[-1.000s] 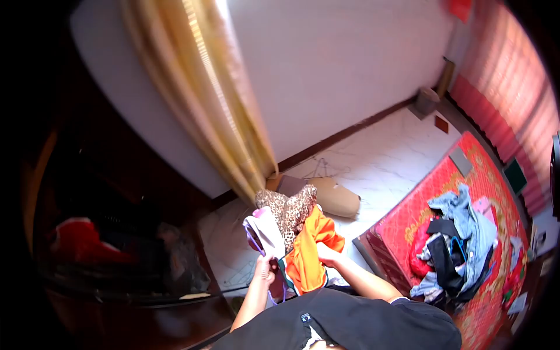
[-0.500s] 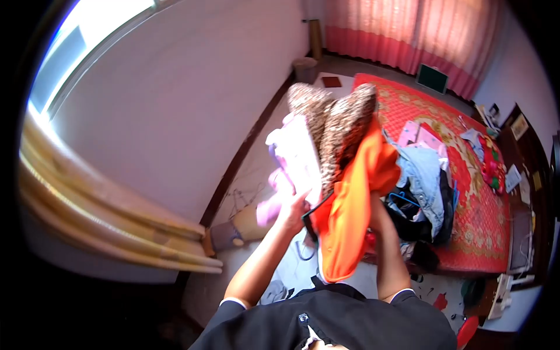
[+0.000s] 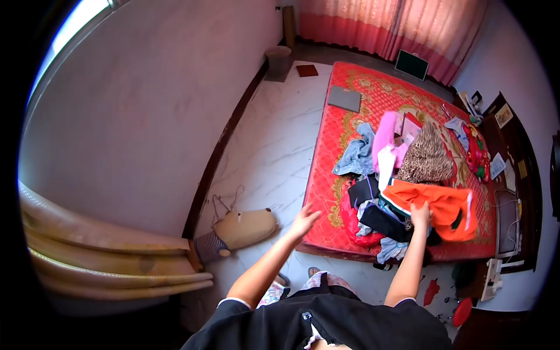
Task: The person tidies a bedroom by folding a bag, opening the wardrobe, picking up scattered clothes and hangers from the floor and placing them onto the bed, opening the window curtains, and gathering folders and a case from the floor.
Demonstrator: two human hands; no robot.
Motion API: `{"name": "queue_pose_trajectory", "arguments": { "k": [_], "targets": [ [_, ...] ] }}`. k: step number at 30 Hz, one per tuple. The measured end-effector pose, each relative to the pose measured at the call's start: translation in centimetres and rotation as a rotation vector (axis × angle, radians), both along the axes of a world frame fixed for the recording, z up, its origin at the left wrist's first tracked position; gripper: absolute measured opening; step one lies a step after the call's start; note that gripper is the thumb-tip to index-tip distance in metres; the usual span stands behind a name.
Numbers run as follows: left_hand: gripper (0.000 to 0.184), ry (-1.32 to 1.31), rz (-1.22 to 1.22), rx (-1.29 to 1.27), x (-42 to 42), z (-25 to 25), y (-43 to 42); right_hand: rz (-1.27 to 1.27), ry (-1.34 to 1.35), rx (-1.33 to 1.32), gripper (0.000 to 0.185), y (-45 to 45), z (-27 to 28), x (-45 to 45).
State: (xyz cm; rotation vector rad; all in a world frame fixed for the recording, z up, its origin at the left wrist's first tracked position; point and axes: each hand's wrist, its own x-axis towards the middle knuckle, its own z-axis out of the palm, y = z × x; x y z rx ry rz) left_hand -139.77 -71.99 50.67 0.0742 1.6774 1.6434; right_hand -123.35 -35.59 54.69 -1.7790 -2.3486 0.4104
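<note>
Two hands over clothing; clock positions read from the right hand (image 3: 420, 214) as dial centre, 12 toward the top of view. Right grip: fingers against the orange garment (image 3: 449, 204), a smooth cloth with a white-banded hem, draped from 11 round to 4; whether it pinches the cloth or only rests there, cannot tell. Left hand (image 3: 304, 222) at 9, grip loosely spread, near the bed edge. Garment lies on the heap atop the bed (image 3: 328, 186), whose red quilted cover carries gold floral figures. At 12, leopard-print cloth (image 3: 429, 156), bunched into a rounded mound; at 11, soft pink cloth (image 3: 383, 137), elongated. Toward 10, faded denim (image 3: 357, 153), crumpled and stiffly creased; at 9, black cloth (image 3: 385, 223), folded flat, angular. At 7 to 8, pale blue cloth (image 3: 392, 249), wrinkled, at the bed edge. Toward 11, farther out, a grey flat rectangular panel (image 3: 344, 99).
</note>
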Motion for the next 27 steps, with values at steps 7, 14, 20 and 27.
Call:
{"name": "queue_pose_trajectory", "arguments": {
  "k": [7,14,20,27],
  "targets": [
    [0.046,-0.063,0.566,-0.051,-2.4,-2.2,-28.5,0.631,0.163,-0.109,0.037,-19.0,-6.5,-9.6],
    [0.037,-0.052,0.828,-0.055,-6.9,-1.4,-45.3,1.175,0.313,-0.300,0.028,-36.8,-0.8,-22.4],
    [0.039,-0.019,0.839,0.012,-13.3,-1.7,-42.5,1.089,0.270,-0.393,0.024,-35.9,-0.9,-27.5],
    [0.027,0.024,0.613,0.091,-26.5,1.7,-30.3,0.980,0.524,-0.352,0.021,-32.1,-3.4,-38.0]
  ]
}}
